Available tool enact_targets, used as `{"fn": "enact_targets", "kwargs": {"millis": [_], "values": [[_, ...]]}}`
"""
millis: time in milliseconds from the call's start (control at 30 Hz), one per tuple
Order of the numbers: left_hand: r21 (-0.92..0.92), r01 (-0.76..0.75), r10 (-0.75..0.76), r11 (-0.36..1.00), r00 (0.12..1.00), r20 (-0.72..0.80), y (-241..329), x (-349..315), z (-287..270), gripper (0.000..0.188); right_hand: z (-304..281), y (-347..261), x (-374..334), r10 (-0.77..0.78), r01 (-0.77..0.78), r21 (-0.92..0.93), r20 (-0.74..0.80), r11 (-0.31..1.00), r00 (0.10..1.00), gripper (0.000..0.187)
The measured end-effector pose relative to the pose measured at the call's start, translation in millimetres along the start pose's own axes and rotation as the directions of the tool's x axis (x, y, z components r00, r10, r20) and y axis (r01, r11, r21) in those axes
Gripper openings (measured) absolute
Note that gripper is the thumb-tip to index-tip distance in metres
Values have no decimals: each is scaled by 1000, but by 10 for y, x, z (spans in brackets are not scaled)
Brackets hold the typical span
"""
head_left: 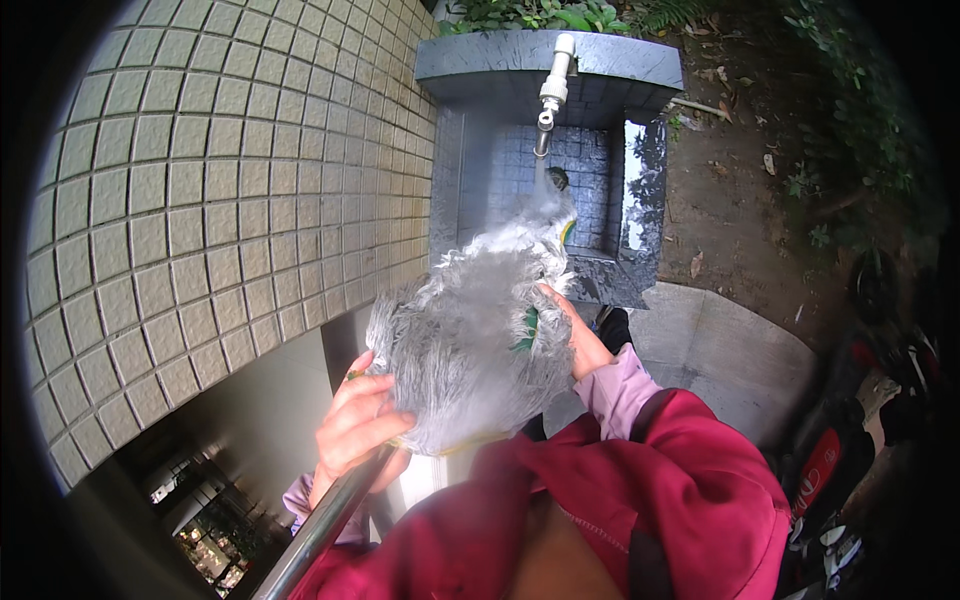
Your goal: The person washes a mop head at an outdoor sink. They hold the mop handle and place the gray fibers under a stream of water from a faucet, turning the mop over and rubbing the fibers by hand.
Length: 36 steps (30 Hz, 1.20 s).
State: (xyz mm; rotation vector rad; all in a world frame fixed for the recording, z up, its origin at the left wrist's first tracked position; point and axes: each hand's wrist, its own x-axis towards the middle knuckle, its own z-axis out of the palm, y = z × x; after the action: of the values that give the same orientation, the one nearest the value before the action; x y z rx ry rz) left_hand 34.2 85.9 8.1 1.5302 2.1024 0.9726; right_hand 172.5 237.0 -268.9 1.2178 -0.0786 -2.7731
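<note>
In the foreground, a red garment point(680, 490) is seen from above, with lilac sleeves point(618, 392) at the wrists. At lower left, a metal bar point(335, 512) is passed close beneath the left hand point(362, 425); whether the two touch cannot be told. The mop point(470, 350), grey, shaggy and wet, is held raised between both hands, its far end extended over the basin. Its left edge is gripped by the left hand, with the fingers bent and slightly spread. Its right edge is held by the right hand point(588, 345), whose fingers are partly hidden by strands, so that their full closure cannot be judged. A green patch point(527, 328) is exposed near the right hand. Below and to the right, the floor is formed of pale grey paving point(720, 345). The left side is bounded by a wall point(240, 180) of cream square tiles with dark joints. Beyond the mop, the basin point(640, 190) is lined with small dark, wet tiles; water is delivered from the tap point(552, 92) above it. To the right, bare soil point(730, 220) is strewn with leaves. The far rim is backed by green plants point(560, 15).
</note>
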Motion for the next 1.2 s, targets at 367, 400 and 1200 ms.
{"fn": "enact_targets", "kwargs": {"millis": [367, 400, 1200], "values": [[34, 40, -42, 999, 997, 66, -29, -189, -160, 31, 97, 174, -24, 71, -71, 6, 12, 997, 997, 35], [58, 40, -44, 998, 997, 66, 11, -191, -179, 29, 162, 229, -45, 64, -66, 56, 28, 996, 998, 32], [58, -21, 16, 998, 996, 83, 75, 22, -113, 28, 435, -38, -298, 106, -114, 129, 62, 985, 992, 29]]}}
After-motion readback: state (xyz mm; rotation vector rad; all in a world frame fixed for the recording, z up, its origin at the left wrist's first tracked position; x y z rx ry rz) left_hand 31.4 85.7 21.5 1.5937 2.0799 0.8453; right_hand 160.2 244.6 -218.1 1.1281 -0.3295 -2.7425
